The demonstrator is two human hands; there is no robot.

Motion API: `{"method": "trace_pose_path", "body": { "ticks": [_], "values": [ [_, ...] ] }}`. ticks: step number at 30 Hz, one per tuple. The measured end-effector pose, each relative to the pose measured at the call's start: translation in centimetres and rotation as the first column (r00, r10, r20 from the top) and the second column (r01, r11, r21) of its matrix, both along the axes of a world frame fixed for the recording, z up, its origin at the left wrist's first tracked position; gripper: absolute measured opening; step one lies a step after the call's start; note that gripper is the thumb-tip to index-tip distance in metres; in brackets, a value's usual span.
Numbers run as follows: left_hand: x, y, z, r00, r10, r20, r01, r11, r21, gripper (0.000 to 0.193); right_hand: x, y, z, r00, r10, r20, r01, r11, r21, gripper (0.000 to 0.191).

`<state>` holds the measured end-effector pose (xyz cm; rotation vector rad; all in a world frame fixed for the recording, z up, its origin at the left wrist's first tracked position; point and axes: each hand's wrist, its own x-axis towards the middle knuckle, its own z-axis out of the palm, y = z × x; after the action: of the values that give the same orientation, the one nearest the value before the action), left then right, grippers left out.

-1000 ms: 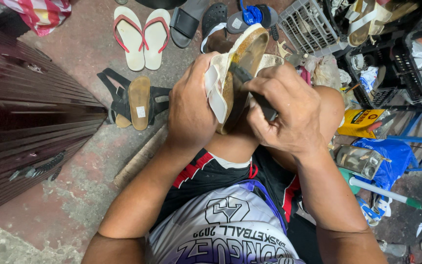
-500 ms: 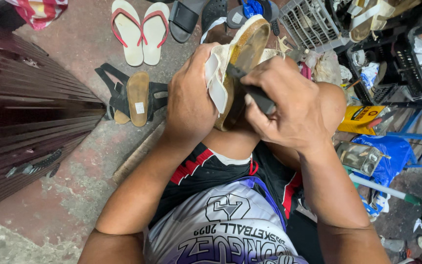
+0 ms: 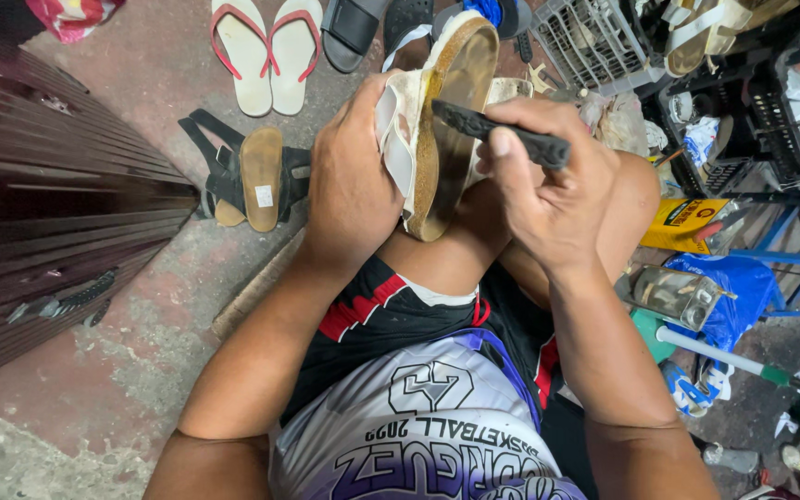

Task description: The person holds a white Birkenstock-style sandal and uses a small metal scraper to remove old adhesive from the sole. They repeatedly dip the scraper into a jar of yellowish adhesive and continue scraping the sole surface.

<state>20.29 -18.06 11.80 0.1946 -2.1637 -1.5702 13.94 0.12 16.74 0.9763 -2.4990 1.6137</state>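
On the floor at far left lie black sandals (image 3: 247,176) and white flip-flops (image 3: 266,51). The left hand (image 3: 349,190) is closed around a cork-soled sandal (image 3: 446,120) propped upright on the knee. The right hand (image 3: 548,190) grips a black tool (image 3: 502,134) laid across the sole. A grey crate (image 3: 594,42) sits far right.
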Motion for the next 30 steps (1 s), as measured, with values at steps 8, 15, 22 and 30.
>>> {"method": "trace_pose_path", "body": {
  "ticks": [8, 15, 22, 30],
  "values": [
    [-0.4, 0.1, -0.9, 0.998, 0.042, -0.035, -0.044, 0.997, -0.057, 0.036, 1.5, 0.3, 0.0, 0.929, 0.248, -0.274, -0.108, 0.891, 0.441, 0.014],
    [-0.3, 0.0, -1.4, 0.999, 0.011, -0.033, -0.012, 0.999, -0.043, 0.039, 1.7, 0.7, 1.1, 0.96, 0.208, -0.187, -0.107, 0.891, 0.44, 0.02],
    [-0.5, -1.4, -2.4, 0.989, -0.066, 0.133, 0.053, 0.993, 0.104, 0.031, 2.4, 1.2, 2.0, 0.948, 0.297, -0.111, -0.239, 0.899, 0.368, 0.024],
    [-0.9, -1.5, -3.4, 1.0, 0.004, -0.007, -0.004, 0.999, -0.045, 0.028, 3.4, 2.1, 2.2, 0.915, 0.322, -0.243, -0.185, 0.871, 0.456, 0.027]
  ]
}}
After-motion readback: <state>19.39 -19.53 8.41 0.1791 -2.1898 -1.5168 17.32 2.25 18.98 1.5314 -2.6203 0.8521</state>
